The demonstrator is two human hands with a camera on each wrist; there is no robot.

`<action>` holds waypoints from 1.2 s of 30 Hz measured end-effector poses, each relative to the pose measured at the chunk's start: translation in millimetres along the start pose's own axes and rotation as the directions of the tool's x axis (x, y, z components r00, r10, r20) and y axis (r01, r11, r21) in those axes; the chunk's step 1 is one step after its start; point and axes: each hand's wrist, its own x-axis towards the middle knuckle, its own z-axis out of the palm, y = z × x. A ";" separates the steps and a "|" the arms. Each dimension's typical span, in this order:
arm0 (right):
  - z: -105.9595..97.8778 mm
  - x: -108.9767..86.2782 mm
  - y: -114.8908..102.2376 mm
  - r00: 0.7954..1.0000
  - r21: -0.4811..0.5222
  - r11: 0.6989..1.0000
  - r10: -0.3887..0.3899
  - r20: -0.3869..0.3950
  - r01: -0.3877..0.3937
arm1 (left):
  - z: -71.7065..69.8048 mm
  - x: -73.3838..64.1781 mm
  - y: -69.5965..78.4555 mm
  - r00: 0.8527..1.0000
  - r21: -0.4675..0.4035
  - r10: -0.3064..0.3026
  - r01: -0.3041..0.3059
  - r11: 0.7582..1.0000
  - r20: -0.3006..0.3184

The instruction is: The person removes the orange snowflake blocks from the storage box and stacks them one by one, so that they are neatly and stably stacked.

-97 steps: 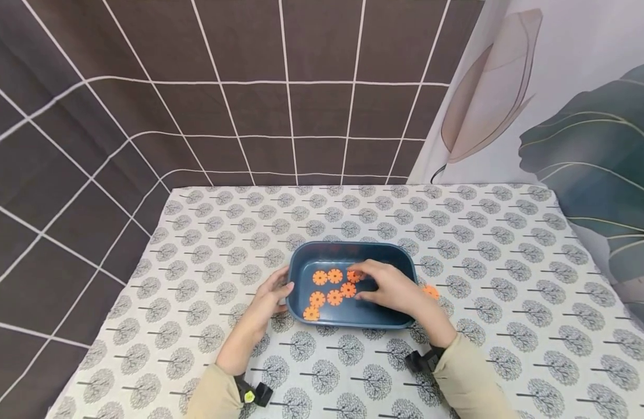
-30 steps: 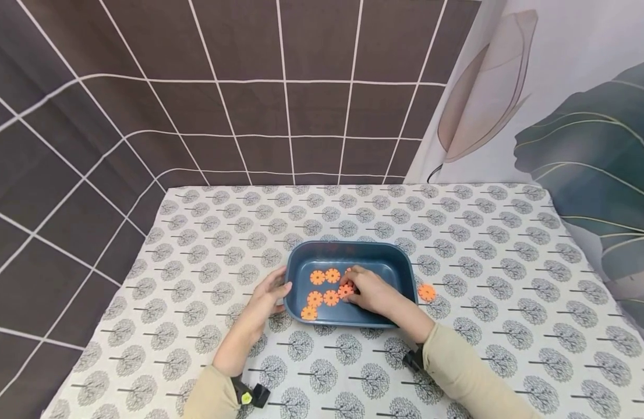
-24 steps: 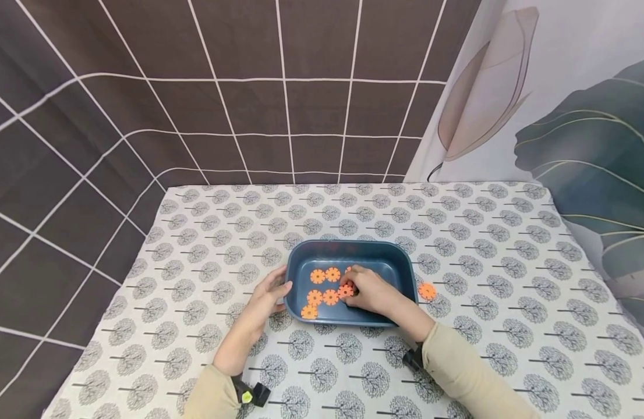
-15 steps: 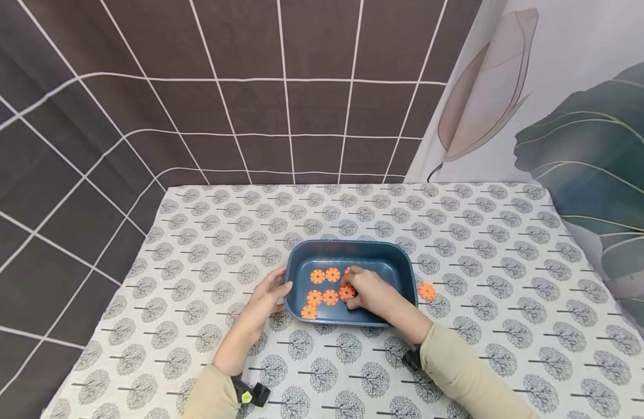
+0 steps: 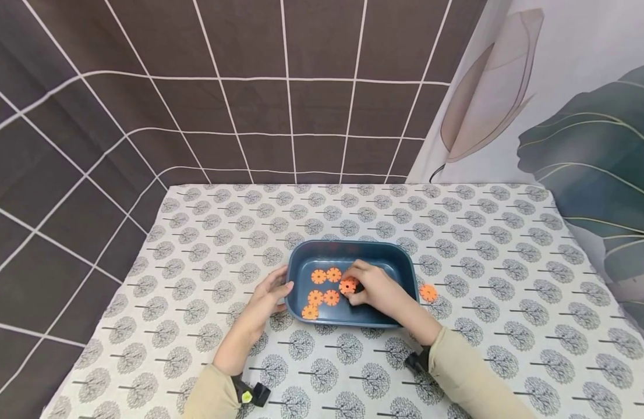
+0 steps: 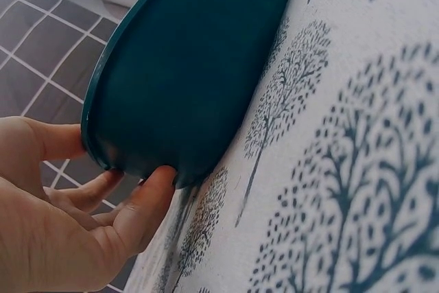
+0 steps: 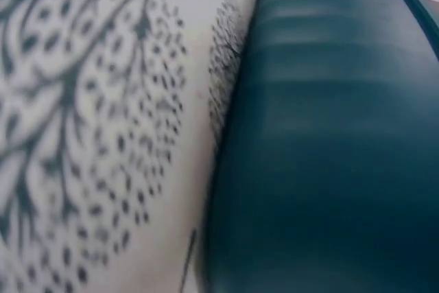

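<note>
A dark blue plastic tub (image 5: pixel 348 312) stands on the table, with several orange notched plastic discs (image 5: pixel 319 276) lying flat on its floor. My left hand (image 5: pixel 266 294) rests against the tub's left end. In the left wrist view, its fingertips (image 6: pixel 161 176) touch the outer wall near the rim. Inside the tub, my right hand (image 5: pixel 377 288) pinches one orange disc (image 5: pixel 347 286) between thumb and index finger, its face tilted toward me. Those fingers partly cover more orange behind it. The right wrist view has only the tub's outer wall (image 7: pixel 329 169) and the cloth, without the hand.
One more orange disc (image 5: pixel 428 293) lies on the cloth just outside the tub's right end. The tree-print tablecloth (image 5: pixel 489 372) covers the table. A dark checked curtain (image 5: pixel 248 105) hangs behind and to the left, a leaf-patterned one (image 5: pixel 594 145) to the right.
My right hand first reached over the discs, then took hold of one. In the last half second it has shifted slightly away from me with that disc. The left hand keeps its place.
</note>
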 end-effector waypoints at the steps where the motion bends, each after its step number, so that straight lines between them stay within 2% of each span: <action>1: -1.0 -1.0 0.7 1.000 -0.002 1.000 -0.018 -0.017 0.018 | 0.1 0.0 0.0 1.000 0.000 0.000 0.000 1.000 0.000; 6: -6.3 -7.0 3.0 0.992 -0.011 0.995 -0.097 -0.080 0.097 | 0.4 -0.2 -0.1 1.000 0.004 0.003 -0.003 1.000 -0.007; 13: -13.6 -19.4 6.0 0.994 -0.006 0.997 -0.074 -0.084 0.074 | 1.0 -1.1 -0.2 1.000 0.003 0.010 -0.010 1.000 -0.013; 22: -22.3 -35.6 16.1 0.973 -0.027 0.994 -0.114 -0.202 0.110 | 0.7 -0.4 -0.4 1.000 0.010 0.004 -0.004 1.000 -0.018; 31: -37.6 -53.9 19.2 0.973 -0.039 0.998 -0.047 -0.226 0.039 | 1.8 -0.3 -1.0 1.000 0.014 0.002 -0.002 1.000 -0.010; 36: -43.7 -62.4 19.9 0.952 -0.074 0.993 -0.106 -0.289 0.089 | 1.1 -0.3 -0.2 1.000 0.011 0.000 0.000 1.000 -0.013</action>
